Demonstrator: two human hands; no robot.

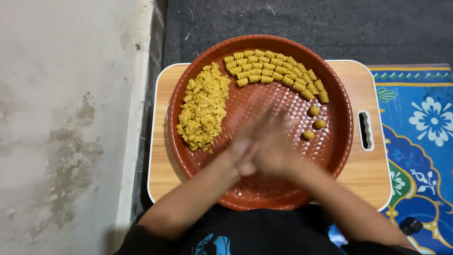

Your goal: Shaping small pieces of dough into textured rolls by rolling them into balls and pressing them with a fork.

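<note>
Pressing palms together, blurred hands (262,148) over red tray (342,137); grip contents hidden, yellow dough balls (314,123) beside

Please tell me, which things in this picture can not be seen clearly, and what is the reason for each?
- Head view: left hand and right hand are motion-blurred, pressed together; fingers and any dough between the palms cannot be made out.
- Red tray: its near part is covered by the hands and forearms.
- Wooden board: mostly under the tray.
- Black object at the lower right: too small to identify.
- Blue patterned mat: cut by the right edge.
</note>
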